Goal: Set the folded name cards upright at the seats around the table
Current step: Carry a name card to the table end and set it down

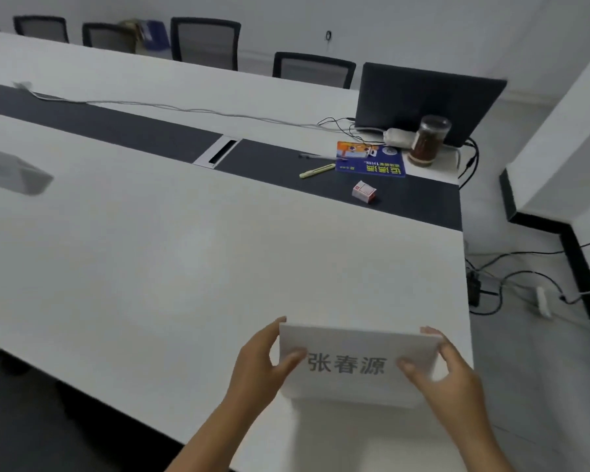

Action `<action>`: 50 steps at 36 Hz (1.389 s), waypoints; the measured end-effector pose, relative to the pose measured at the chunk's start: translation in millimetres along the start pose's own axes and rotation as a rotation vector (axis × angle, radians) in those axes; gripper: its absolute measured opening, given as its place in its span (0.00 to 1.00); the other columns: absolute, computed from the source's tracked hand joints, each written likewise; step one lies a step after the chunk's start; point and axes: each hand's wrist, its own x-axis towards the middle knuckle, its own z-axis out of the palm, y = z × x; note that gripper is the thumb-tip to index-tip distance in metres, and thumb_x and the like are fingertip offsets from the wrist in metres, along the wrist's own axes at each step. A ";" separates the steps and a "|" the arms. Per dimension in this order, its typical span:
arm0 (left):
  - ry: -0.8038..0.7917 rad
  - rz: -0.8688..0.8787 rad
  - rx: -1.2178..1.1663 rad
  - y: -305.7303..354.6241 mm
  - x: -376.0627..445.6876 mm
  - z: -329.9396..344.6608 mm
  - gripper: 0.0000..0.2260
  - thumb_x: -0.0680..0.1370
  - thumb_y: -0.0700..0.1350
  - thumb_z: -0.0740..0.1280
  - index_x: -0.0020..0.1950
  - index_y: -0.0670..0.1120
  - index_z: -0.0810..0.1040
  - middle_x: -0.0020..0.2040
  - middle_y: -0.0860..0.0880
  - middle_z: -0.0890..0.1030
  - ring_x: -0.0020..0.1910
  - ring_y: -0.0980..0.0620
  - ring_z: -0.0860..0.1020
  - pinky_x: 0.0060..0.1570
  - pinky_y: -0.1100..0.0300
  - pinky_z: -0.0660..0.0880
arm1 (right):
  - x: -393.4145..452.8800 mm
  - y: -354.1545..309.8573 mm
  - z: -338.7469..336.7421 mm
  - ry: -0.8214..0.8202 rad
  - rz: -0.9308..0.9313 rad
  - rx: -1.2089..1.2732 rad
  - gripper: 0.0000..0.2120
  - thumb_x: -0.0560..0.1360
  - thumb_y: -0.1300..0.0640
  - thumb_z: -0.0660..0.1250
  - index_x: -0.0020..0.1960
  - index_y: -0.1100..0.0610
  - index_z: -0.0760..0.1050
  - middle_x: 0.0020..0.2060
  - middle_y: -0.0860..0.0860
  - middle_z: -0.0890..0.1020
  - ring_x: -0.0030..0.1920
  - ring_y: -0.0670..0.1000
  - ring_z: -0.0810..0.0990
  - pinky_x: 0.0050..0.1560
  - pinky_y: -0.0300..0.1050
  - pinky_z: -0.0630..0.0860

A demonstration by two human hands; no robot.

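A white folded name card (355, 345) with dark printed characters is at the near right corner of the long white table (184, 260), its printed face towards me. My left hand (263, 366) grips its left edge, thumb on the front. My right hand (447, 373) grips its right edge the same way. Whether the card's bottom edge rests on the table I cannot tell. A blurred pale shape (11, 172) at the far left of the table may be another card.
A dark strip (116, 127) with a cable slot runs down the table's middle. At the far right end lie a laptop (426, 100), a jar (428, 141), a blue booklet (372, 160), a yellow pen (317, 171) and a small box (364, 191). Chairs (205, 42) line the far side. Cables cross the floor at the right.
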 end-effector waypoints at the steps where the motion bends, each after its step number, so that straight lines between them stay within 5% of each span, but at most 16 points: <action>1: 0.003 0.023 0.003 -0.2 2.6 -3.3 0.22 0.71 0.47 0.69 0.64 0.48 0.71 0.61 0.61 0.68 0.61 0.62 0.67 0.60 0.69 0.62 | -2.3 -7.6 -0.7 0.046 -0.009 -0.005 0.23 0.58 0.45 0.74 0.51 0.35 0.72 0.64 0.51 0.74 0.62 0.54 0.72 0.64 0.47 0.66; 3: 0.018 0.069 -0.015 1.3 7.9 -12.3 0.22 0.71 0.47 0.70 0.64 0.47 0.71 0.60 0.59 0.70 0.59 0.64 0.66 0.58 0.72 0.61 | -7.7 -23.8 0.1 0.135 -0.018 -0.029 0.20 0.53 0.38 0.67 0.42 0.23 0.67 0.63 0.49 0.73 0.63 0.53 0.71 0.69 0.58 0.63; 5: 0.046 0.119 -0.059 5.0 14.1 -22.2 0.23 0.71 0.49 0.70 0.64 0.47 0.71 0.59 0.61 0.69 0.59 0.64 0.66 0.55 0.79 0.61 | -14.8 -42.4 1.4 0.217 -0.031 -0.040 0.20 0.51 0.35 0.63 0.41 0.21 0.65 0.63 0.50 0.75 0.62 0.52 0.72 0.69 0.60 0.62; 8: 0.064 0.176 -0.122 6.2 25.6 -47.4 0.22 0.72 0.47 0.69 0.65 0.47 0.71 0.59 0.61 0.68 0.60 0.64 0.66 0.52 0.85 0.59 | -19.9 -77.7 11.2 0.301 -0.061 -0.049 0.25 0.54 0.37 0.65 0.51 0.38 0.74 0.59 0.52 0.76 0.58 0.45 0.72 0.67 0.55 0.65; 10: 0.072 0.209 -0.140 3.0 37.6 -70.3 0.20 0.72 0.45 0.67 0.64 0.46 0.71 0.60 0.61 0.68 0.61 0.64 0.66 0.54 0.83 0.61 | -15.1 -98.3 22.9 0.329 -0.056 -0.077 0.27 0.58 0.46 0.74 0.55 0.54 0.76 0.56 0.53 0.78 0.57 0.52 0.76 0.57 0.39 0.70; 13: 0.125 0.208 -0.144 -9.5 59.9 -103.3 0.21 0.73 0.44 0.66 0.66 0.45 0.69 0.62 0.59 0.68 0.61 0.62 0.66 0.60 0.68 0.67 | 1.3 -126.1 54.2 0.342 -0.073 -0.052 0.24 0.63 0.61 0.75 0.58 0.58 0.75 0.52 0.49 0.78 0.55 0.48 0.74 0.52 0.33 0.69; 17: 0.202 0.136 -0.181 -40.0 88.3 -139.8 0.21 0.75 0.44 0.63 0.67 0.44 0.66 0.62 0.57 0.69 0.62 0.59 0.66 0.60 0.64 0.65 | 26.2 -159.3 111.2 0.254 -0.107 0.002 0.26 0.65 0.60 0.73 0.62 0.59 0.72 0.54 0.50 0.77 0.56 0.47 0.73 0.60 0.49 0.71; 22: 0.232 -0.008 -0.265 -81.5 123.3 -172.2 0.19 0.76 0.42 0.61 0.66 0.46 0.63 0.55 0.56 0.71 0.50 0.60 0.72 0.44 0.79 0.66 | 63.5 -183.0 187.2 0.136 -0.073 -0.003 0.28 0.69 0.59 0.70 0.66 0.59 0.67 0.62 0.56 0.76 0.62 0.55 0.74 0.60 0.49 0.70; 27: 0.257 -0.147 -0.314 -119.1 156.9 -185.2 0.21 0.74 0.36 0.60 0.66 0.43 0.61 0.59 0.49 0.68 0.56 0.51 0.68 0.54 0.61 0.64 | 87.2 -185.0 263.2 0.061 0.061 0.076 0.28 0.70 0.61 0.68 0.68 0.59 0.63 0.64 0.59 0.73 0.62 0.58 0.73 0.60 0.48 0.68; 30: 0.229 -0.172 -0.243 -134.8 170.3 -195.7 0.24 0.69 0.44 0.58 0.65 0.43 0.62 0.57 0.49 0.68 0.56 0.50 0.69 0.53 0.61 0.64 | 93.1 -178.6 287.9 0.018 0.111 0.093 0.27 0.71 0.59 0.68 0.68 0.60 0.63 0.63 0.59 0.74 0.62 0.57 0.73 0.58 0.45 0.69; 36: 0.141 -0.190 -0.092 -152.9 204.7 -204.5 0.22 0.75 0.36 0.60 0.68 0.43 0.60 0.67 0.44 0.68 0.64 0.46 0.68 0.56 0.61 0.64 | 104.4 -161.7 311.0 0.005 0.112 0.120 0.27 0.73 0.59 0.66 0.69 0.58 0.61 0.65 0.58 0.73 0.63 0.56 0.73 0.58 0.46 0.69; 42: 0.231 -0.307 -0.055 -166.0 201.4 -195.3 0.29 0.76 0.43 0.62 0.73 0.45 0.52 0.72 0.45 0.62 0.71 0.47 0.61 0.67 0.53 0.61 | 108.5 -143.6 323.3 0.059 0.179 0.189 0.27 0.68 0.61 0.71 0.65 0.58 0.69 0.61 0.60 0.76 0.59 0.58 0.76 0.56 0.46 0.70; 46: 0.271 -0.315 -0.014 -176.0 195.3 -180.7 0.26 0.76 0.41 0.62 0.72 0.44 0.57 0.71 0.45 0.66 0.69 0.48 0.65 0.65 0.56 0.63 | 115.1 -139.4 339.1 0.157 0.238 0.208 0.38 0.55 0.41 0.67 0.57 0.66 0.75 0.51 0.67 0.80 0.47 0.57 0.82 0.42 0.31 0.67; 50: 0.261 -0.293 0.019 -175.4 210.6 -177.7 0.25 0.77 0.43 0.61 0.72 0.44 0.56 0.71 0.45 0.66 0.69 0.47 0.66 0.65 0.56 0.63 | 116.5 -138.8 347.7 0.104 0.261 0.242 0.27 0.65 0.55 0.72 0.60 0.66 0.72 0.54 0.65 0.79 0.52 0.60 0.80 0.47 0.40 0.69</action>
